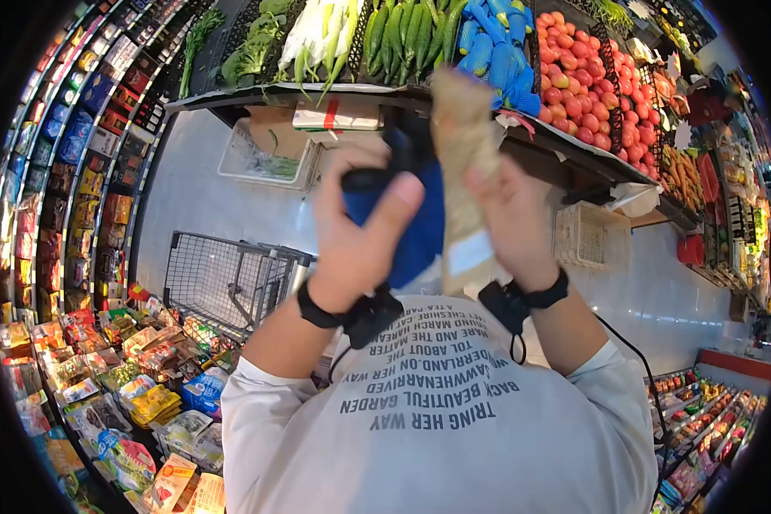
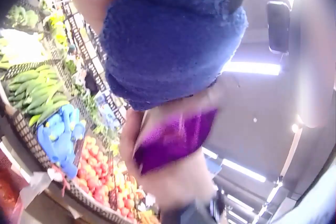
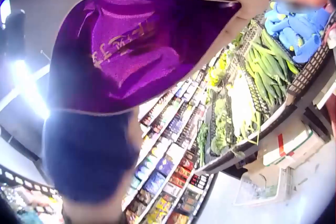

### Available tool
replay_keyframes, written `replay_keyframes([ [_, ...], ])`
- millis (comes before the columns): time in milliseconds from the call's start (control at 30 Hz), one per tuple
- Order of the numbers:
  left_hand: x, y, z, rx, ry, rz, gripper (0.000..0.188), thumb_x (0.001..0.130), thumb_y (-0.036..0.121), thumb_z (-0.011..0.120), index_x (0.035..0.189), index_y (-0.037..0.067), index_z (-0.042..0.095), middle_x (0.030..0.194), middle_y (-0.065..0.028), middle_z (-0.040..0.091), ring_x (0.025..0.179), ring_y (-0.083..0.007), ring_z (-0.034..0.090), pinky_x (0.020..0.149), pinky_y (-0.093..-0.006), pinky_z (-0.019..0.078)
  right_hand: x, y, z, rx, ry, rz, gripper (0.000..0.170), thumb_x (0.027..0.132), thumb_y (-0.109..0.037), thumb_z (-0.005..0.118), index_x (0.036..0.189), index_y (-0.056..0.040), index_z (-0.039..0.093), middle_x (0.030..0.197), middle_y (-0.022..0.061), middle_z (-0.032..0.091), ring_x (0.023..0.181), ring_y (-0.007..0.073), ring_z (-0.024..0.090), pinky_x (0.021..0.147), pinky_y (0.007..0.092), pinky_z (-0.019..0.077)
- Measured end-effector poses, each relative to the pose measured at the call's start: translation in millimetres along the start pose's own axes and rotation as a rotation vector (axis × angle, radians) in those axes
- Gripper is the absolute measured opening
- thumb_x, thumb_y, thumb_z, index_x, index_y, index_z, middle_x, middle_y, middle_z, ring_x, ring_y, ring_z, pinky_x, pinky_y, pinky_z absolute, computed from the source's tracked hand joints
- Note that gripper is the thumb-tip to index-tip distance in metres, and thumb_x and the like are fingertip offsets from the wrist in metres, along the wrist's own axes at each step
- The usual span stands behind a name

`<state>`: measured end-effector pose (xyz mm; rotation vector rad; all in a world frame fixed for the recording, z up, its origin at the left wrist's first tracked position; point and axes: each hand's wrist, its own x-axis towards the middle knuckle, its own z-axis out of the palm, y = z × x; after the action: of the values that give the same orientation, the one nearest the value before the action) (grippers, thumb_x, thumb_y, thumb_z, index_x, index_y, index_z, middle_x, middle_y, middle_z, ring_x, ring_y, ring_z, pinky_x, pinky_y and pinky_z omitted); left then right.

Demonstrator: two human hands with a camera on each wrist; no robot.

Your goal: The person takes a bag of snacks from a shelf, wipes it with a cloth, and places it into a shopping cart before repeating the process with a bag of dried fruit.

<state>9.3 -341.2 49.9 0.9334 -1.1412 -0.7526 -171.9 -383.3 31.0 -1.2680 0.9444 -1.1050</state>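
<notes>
My left hand (image 1: pixel 351 231) grips a fuzzy dark-blue cloth item (image 1: pixel 423 231), thumb on the near side and fingers behind. A black part shows at its top; its exact kind cannot be told. In the left wrist view the blue cloth (image 2: pixel 168 45) bulges in thick folds. My right hand (image 1: pixel 521 227) pinches a flat packet (image 1: pixel 464 163) by its edge, its tan side towards my head. The packet's other side is shiny purple with gold lettering (image 3: pixel 142 50) in the right wrist view. Packet and cloth are held up side by side before my chest, blurred in the head view.
Ahead is a produce stand with cucumbers (image 1: pixel 411 34), blue-wrapped produce (image 1: pixel 501 60) and tomatoes (image 1: pixel 578 73). Below it are a white bin (image 1: pixel 265 167) and a white crate (image 1: pixel 582 240). A shopping cart (image 1: pixel 223 278) stands at left, near a heap of packaged goods (image 1: pixel 137 385).
</notes>
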Motion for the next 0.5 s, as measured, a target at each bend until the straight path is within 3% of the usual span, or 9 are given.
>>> replay_keyframes([
  [67,19,31,-1,-0.201,0.084,-0.169,0.027,0.086,0.008,0.077,0.101,0.003,0.055,0.112,-0.0091,0.059,0.102,-0.0179,0.056,0.092,-0.0323,0.0447,-9,21,10,0.066,-0.053,-0.015,0.032,0.101,-0.021,0.064,0.125,-0.0014,0.058,0.113,0.0059,0.068,0.097,0.0080,0.063,0.084,0.0247,0.0512],
  [100,18,31,1,-0.197,0.082,-0.163,0.027,0.086,0.008,0.077,0.101,0.003,0.055,0.112,-0.0091,0.059,0.102,-0.0179,0.056,0.092,-0.0323,0.0447,-5,22,8,0.070,-0.054,-0.021,0.032,0.101,-0.021,0.064,0.125,-0.0014,0.058,0.113,0.0059,0.068,0.097,0.0080,0.063,0.084,0.0247,0.0512],
  [167,7,22,5,0.048,0.111,0.186,0.030,0.083,0.006,0.078,0.101,0.003,0.055,0.108,-0.0097,0.059,0.097,-0.0179,0.059,0.086,-0.0331,0.0483,7,23,0,-0.079,0.036,-0.058,0.035,0.095,-0.021,0.071,0.120,0.0009,0.058,0.109,0.0073,0.069,0.094,0.0106,0.064,0.084,0.0280,0.0522],
  [200,3,15,5,0.240,-0.017,0.403,0.031,0.079,0.003,0.080,0.098,0.003,0.056,0.102,-0.0117,0.061,0.091,-0.0215,0.062,0.081,-0.0341,0.0503,10,21,-1,-0.070,0.038,-0.062,0.035,0.095,-0.021,0.071,0.120,0.0009,0.058,0.109,0.0073,0.069,0.094,0.0106,0.064,0.084,0.0280,0.0522],
  [267,-14,14,9,0.389,-0.237,0.427,0.029,0.076,0.002,0.081,0.093,0.004,0.057,0.097,-0.0137,0.061,0.088,-0.0267,0.062,0.080,-0.0355,0.0505,14,11,-3,-0.028,0.066,-0.159,0.036,0.092,-0.017,0.074,0.118,0.0013,0.058,0.108,0.0080,0.069,0.096,0.0113,0.064,0.085,0.0282,0.0525],
  [300,-11,13,8,0.391,-0.247,0.433,0.029,0.076,0.002,0.081,0.093,0.004,0.057,0.097,-0.0137,0.061,0.088,-0.0267,0.062,0.080,-0.0355,0.0505,9,4,-1,0.053,0.064,-0.118,0.039,0.090,-0.017,0.077,0.119,0.0014,0.058,0.110,0.0086,0.070,0.099,0.0121,0.064,0.087,0.0293,0.0524],
  [333,-5,11,4,0.449,-0.243,0.442,0.029,0.075,0.001,0.081,0.092,0.004,0.058,0.096,-0.0141,0.061,0.088,-0.0281,0.062,0.080,-0.0353,0.0501,3,-1,-2,0.057,0.072,-0.123,0.039,0.090,-0.017,0.077,0.119,0.0014,0.058,0.110,0.0086,0.070,0.099,0.0121,0.064,0.087,0.0293,0.0524],
  [400,18,10,-5,0.515,-0.142,0.477,0.028,0.076,0.000,0.080,0.092,0.003,0.058,0.094,-0.0134,0.061,0.087,-0.0278,0.061,0.078,-0.0348,0.0496,-12,-8,-5,-0.081,-0.105,-0.045,0.045,0.089,-0.016,0.077,0.125,0.0019,0.056,0.116,0.0086,0.069,0.103,0.0126,0.064,0.092,0.0304,0.0517],
  [500,50,19,-13,0.512,0.062,0.478,0.027,0.077,-0.001,0.078,0.092,0.002,0.057,0.095,-0.0131,0.060,0.087,-0.0268,0.061,0.078,-0.0345,0.0493,-28,-10,0,0.071,-0.271,0.026,0.050,0.090,-0.014,0.076,0.133,0.0022,0.053,0.125,0.0092,0.067,0.111,0.0137,0.062,0.097,0.0312,0.0494],
])
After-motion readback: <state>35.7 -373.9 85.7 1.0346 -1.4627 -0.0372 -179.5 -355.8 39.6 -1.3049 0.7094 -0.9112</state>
